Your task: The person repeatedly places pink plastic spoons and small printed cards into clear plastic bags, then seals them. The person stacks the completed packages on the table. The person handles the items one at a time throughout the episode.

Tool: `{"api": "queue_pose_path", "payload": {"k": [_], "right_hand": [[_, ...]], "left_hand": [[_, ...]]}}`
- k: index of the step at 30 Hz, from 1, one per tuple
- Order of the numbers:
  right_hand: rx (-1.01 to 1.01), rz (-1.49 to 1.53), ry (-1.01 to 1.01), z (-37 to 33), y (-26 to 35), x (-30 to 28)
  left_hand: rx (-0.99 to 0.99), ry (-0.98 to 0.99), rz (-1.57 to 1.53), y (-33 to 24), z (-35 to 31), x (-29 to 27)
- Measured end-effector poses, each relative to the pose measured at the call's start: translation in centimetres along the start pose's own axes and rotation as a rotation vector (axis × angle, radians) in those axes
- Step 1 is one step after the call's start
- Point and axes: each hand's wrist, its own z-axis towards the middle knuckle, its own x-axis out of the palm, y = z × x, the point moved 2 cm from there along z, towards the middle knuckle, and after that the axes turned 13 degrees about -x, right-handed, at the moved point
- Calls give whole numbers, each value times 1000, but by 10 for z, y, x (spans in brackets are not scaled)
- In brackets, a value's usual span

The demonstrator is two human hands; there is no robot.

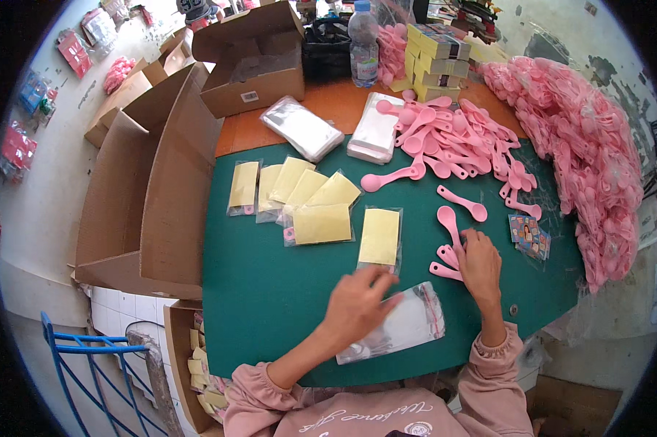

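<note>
My left hand (pixel 357 306), its fingers apart and slightly blurred, hovers over a pile of clear plastic bags (pixel 416 320) at the near edge of the green mat. Just beyond its fingertips lies a clear bag with a yellow card (pixel 379 237) inside. My right hand (pixel 481 266) is closed over a few pink measuring spoons (pixel 449 222), whose ends poke out to the left of it; its fingers partly hide them. Another pink spoon (pixel 463 203) lies alone just beyond. To the right rests a small pile of printed picture cards (pixel 529 237).
Several bagged yellow cards (pixel 321 224) lie at the left of the mat (pixel 285 306). Two stacks of clear bags (pixel 301 127), a heap of pink spoons (pixel 459 135), card stacks (pixel 438 58) and a water bottle (pixel 363 44) stand farther back. Cardboard boxes (pixel 161 182) flank the left; a large bag of spoons (pixel 583 160), the right.
</note>
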Motion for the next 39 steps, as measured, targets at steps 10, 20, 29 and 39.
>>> {"api": "queue_pose_path", "payload": {"k": [10,20,29,39], "right_hand": [[-108,178,-113,3,-2,-8],[46,840,-485,-44,22,-45],[27,1032,-583,-49,45,-38],[-68,742,-604,-56,46,-34]], "left_hand": [[11,209,-383,0,-5,21],[-130,340,-715,5,-3,14],[-495,581,-1058,17,3,12],[-527,752,-1143,18,5,4]]}}
